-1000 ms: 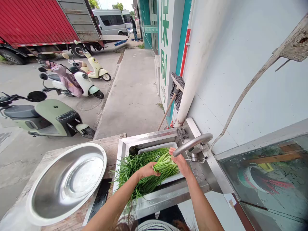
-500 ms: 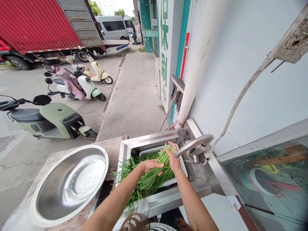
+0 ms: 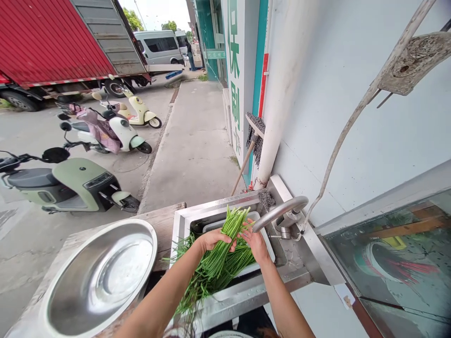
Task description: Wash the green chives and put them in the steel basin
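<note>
1. As I watched from my remote station, the bundle of green stalks (image 3: 233,225) was held slantwise over the sink (image 3: 243,295), lower centre of the frame, pale ends uppermost.
2. I judged it light, bendy, probably slippery and easily bruised; the firmer stems just below the pale ends looked the best hold.
3. The left hand (image 3: 212,240) was wrapped around the stems, thumb on top.
4. The right hand (image 3: 257,243) sat close beside, fingers loosely curled; I couldn't tell whether they pinched anything.

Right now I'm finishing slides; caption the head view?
Left hand gripping green stalks above a steel sink, right hand close beside.
</note>
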A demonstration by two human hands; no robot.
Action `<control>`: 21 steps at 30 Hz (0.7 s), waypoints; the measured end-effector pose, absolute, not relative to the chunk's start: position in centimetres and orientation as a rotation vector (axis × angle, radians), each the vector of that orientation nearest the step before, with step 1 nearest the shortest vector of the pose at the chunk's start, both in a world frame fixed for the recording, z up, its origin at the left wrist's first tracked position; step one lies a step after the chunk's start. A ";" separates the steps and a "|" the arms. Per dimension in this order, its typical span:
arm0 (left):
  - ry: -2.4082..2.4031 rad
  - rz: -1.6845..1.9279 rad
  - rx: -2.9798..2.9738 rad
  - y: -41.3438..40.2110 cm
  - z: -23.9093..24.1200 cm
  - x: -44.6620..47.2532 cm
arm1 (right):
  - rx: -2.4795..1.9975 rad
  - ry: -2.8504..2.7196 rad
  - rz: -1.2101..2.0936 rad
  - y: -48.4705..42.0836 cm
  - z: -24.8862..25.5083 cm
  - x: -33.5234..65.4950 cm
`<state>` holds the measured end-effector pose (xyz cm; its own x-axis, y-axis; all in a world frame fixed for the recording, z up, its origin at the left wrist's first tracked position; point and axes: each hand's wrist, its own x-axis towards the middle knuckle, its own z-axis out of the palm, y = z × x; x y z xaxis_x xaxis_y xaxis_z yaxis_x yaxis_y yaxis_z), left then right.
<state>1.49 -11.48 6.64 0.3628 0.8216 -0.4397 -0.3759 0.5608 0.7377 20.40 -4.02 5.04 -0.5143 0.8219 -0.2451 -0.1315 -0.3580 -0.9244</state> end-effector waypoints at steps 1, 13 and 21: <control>0.928 0.797 0.632 -11.2 6.9 1.9 | -0.896 -1.330 1.920 -4.6 5.5 19.8; 1.415 1.093 0.953 -9.7 13.3 0.8 | -0.824 -1.591 1.836 -0.7 8.4 19.8; 1.412 1.862 0.826 -18.4 24.1 -7.7 | -1.400 -1.410 1.798 -0.6 -2.7 23.4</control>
